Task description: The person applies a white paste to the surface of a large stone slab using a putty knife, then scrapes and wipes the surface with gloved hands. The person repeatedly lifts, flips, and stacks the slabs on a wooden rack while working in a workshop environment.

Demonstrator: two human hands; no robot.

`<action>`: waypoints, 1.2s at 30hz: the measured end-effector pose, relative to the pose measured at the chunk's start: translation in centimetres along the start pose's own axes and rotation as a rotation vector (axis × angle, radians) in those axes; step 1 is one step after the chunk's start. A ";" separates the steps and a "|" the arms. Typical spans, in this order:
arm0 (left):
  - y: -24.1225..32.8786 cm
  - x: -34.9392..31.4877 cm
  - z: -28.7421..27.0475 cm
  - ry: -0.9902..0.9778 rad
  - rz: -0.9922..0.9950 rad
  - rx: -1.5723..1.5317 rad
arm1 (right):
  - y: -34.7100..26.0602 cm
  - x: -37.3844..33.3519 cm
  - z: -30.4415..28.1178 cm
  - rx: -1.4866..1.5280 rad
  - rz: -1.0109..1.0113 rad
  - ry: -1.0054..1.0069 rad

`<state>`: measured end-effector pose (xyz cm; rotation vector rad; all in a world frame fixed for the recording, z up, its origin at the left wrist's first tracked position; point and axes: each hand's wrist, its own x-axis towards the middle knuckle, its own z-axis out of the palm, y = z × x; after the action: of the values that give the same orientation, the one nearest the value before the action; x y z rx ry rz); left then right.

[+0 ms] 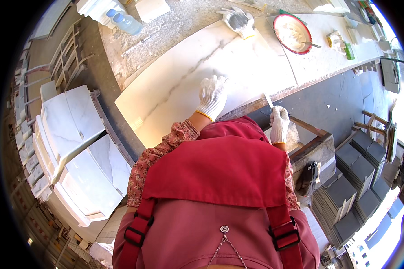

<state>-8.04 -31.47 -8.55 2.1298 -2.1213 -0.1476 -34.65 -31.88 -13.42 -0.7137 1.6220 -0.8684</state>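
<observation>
My left hand [212, 96], in a white knit glove, lies flat with fingers spread on a white marble slab [184, 76] with grey veins, near its front edge. My right hand [279, 124], also gloved, is closed on a small putty knife [268, 100] whose blade points up at the slab's front edge. A red bowl [292, 33] of white paste with a tool in it stands on the bench beyond the slab. A spare dirty glove [239, 21] lies at the slab's far edge.
White marble slabs [74, 134] are stacked on a rack at the left. Dark grey tiles [361, 179] are piled at the lower right beside a wooden stand [316, 143]. A plastic water bottle [125, 22] lies on the bench at the top left.
</observation>
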 end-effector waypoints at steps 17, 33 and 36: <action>0.0 0.2 0.5 0.056 0.024 -0.017 | -0.5 0.0 0.1 0.013 -0.010 -0.021; -1.3 -0.5 0.5 0.084 -0.025 -0.231 | -3.2 -0.8 0.7 0.039 -0.051 -0.095; -2.1 -0.7 0.1 0.132 -0.088 -0.580 | -4.3 -1.1 2.1 -0.171 -0.242 -0.182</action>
<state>-5.93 -30.80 -8.98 1.8219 -1.6469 -0.5404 -32.29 -33.72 -9.51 -1.0951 1.4778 -0.8148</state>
